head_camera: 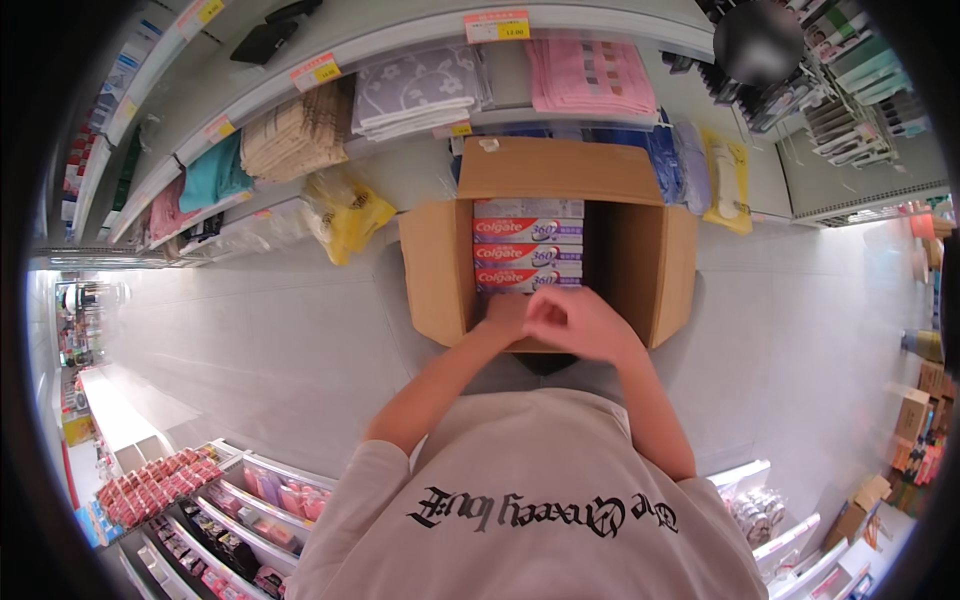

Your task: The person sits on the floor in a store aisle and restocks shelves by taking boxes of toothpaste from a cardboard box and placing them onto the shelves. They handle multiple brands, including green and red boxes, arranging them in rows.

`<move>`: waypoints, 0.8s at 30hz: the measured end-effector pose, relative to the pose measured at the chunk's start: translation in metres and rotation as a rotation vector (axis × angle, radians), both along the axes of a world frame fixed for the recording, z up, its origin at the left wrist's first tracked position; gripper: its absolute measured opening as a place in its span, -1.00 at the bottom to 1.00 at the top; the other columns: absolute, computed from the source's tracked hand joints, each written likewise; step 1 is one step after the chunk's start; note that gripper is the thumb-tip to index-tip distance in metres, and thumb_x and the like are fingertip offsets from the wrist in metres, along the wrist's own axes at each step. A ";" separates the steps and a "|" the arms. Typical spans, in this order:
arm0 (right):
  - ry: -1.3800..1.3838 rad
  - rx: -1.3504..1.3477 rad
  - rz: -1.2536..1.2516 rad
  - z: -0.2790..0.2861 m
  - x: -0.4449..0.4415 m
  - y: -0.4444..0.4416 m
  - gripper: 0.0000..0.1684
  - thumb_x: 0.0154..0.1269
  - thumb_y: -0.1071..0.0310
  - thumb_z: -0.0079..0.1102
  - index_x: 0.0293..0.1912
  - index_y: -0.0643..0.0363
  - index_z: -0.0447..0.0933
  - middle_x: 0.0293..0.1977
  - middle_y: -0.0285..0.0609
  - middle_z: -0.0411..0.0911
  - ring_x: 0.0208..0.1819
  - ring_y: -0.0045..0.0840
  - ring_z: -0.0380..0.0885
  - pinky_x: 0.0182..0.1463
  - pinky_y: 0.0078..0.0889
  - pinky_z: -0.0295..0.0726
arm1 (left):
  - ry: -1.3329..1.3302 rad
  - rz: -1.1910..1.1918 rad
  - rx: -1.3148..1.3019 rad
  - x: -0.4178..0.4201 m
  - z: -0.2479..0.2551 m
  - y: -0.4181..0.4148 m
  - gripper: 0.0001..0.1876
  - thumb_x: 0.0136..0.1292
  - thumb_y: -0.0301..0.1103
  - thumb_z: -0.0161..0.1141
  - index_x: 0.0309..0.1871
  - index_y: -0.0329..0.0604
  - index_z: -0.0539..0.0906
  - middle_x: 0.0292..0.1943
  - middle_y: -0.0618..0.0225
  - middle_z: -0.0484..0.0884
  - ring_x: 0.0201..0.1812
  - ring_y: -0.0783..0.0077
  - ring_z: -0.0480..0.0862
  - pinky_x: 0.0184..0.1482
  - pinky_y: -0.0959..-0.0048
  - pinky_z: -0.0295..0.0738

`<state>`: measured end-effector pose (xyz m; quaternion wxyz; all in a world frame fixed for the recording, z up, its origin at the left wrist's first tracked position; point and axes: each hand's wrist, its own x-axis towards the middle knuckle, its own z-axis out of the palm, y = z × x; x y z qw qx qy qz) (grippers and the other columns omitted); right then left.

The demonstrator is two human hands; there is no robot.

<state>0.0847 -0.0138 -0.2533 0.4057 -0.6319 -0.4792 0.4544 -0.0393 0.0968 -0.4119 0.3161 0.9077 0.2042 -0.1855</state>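
An open cardboard box [555, 169] stands before me with its flaps folded outward. Colgate toothpaste cartons [527, 256] are stacked along the left part of its inside, several faces showing red, white and purple. My left hand [508, 311] reaches inside near the box's front wall, just below the lowest carton in view. Its fingers are hidden, so its hold cannot be made out. My right hand [574, 321] hovers above the front of the box, slightly blurred and beside the left hand. Its fingers curl inward, and whether they pinch anything is unclear.
Beyond the box, shelves hold a folded grey patterned towel [416, 86], pink towels [592, 79] and beige towels [296, 135]. A yellow plastic package [352, 221] juts out at left. Shelves with packaged goods [277, 491] stand behind me. Grey tiled floor [270, 330] lies on both sides.
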 end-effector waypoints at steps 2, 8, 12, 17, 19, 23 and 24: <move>-0.030 0.402 0.071 0.090 -0.022 0.005 -0.83 0.22 0.50 0.25 -0.16 0.16 0.58 -0.36 -0.27 0.63 -0.44 -0.50 0.57 -0.35 -0.55 0.55 | 0.020 -0.016 0.124 -0.010 -0.045 -0.011 -0.77 0.15 -0.20 0.17 -0.31 -0.13 0.73 -0.28 0.07 0.74 -0.20 0.05 0.75 -0.20 0.09 0.63; -0.144 1.253 -0.016 0.207 -0.032 0.012 -0.83 0.01 0.39 0.32 -0.30 0.09 0.68 -0.42 -0.28 0.63 -0.48 -0.60 0.54 -0.49 -0.54 0.48 | 0.026 0.027 0.107 -0.001 0.014 0.004 -0.76 0.23 -0.23 0.11 -0.26 -0.15 0.72 -0.27 0.05 0.72 -0.18 0.07 0.73 -0.13 0.08 0.60; -0.176 1.329 -0.086 0.216 -0.034 0.011 -0.82 -0.02 0.44 0.27 -0.31 0.13 0.68 -0.45 -0.26 0.61 -0.50 -0.57 0.54 -0.49 -0.53 0.48 | -0.296 0.187 0.074 0.017 0.090 0.023 -0.82 0.22 -0.26 0.15 -0.33 -0.07 0.73 -0.35 0.11 0.72 -0.33 0.02 0.71 -0.28 0.14 0.62; -0.206 1.374 -0.150 0.225 -0.034 0.008 -0.80 -0.06 0.49 0.22 -0.33 0.17 0.67 -0.49 -0.23 0.60 -0.53 -0.53 0.53 -0.49 -0.52 0.48 | -0.879 0.444 0.275 0.033 0.190 0.099 -0.87 0.24 -0.45 0.18 -0.18 -0.15 0.68 -0.39 0.19 0.70 -0.38 0.22 0.70 -0.32 0.31 0.57; -0.225 1.386 -0.187 0.226 -0.033 -0.006 -0.79 -0.07 0.51 0.20 -0.33 0.18 0.67 -0.51 -0.22 0.60 -0.54 -0.51 0.53 -0.49 -0.52 0.47 | -1.129 0.412 0.380 0.050 0.234 0.148 -0.85 0.24 -0.49 0.15 -0.14 -0.21 0.66 -0.30 0.18 0.69 -0.29 0.20 0.69 -0.23 0.34 0.56; -0.117 1.283 -0.234 0.204 -0.022 -0.005 -0.76 -0.11 0.56 0.15 -0.35 0.22 0.67 -0.54 -0.20 0.58 -0.56 -0.48 0.53 -0.49 -0.51 0.47 | -1.071 0.376 0.856 0.038 0.276 0.271 -0.80 0.20 -0.41 0.19 -0.11 -0.19 0.63 -0.15 0.22 0.65 -0.07 0.17 0.64 -0.03 0.24 0.51; -0.116 1.207 -0.247 0.196 -0.021 -0.007 -0.76 -0.11 0.57 0.14 -0.35 0.22 0.67 -0.55 -0.19 0.58 -0.56 -0.47 0.53 -0.50 -0.51 0.47 | -1.001 0.340 0.958 0.044 0.289 0.299 -0.79 0.19 -0.38 0.20 -0.11 -0.19 0.63 -0.13 0.22 0.64 -0.04 0.16 0.62 0.00 0.22 0.50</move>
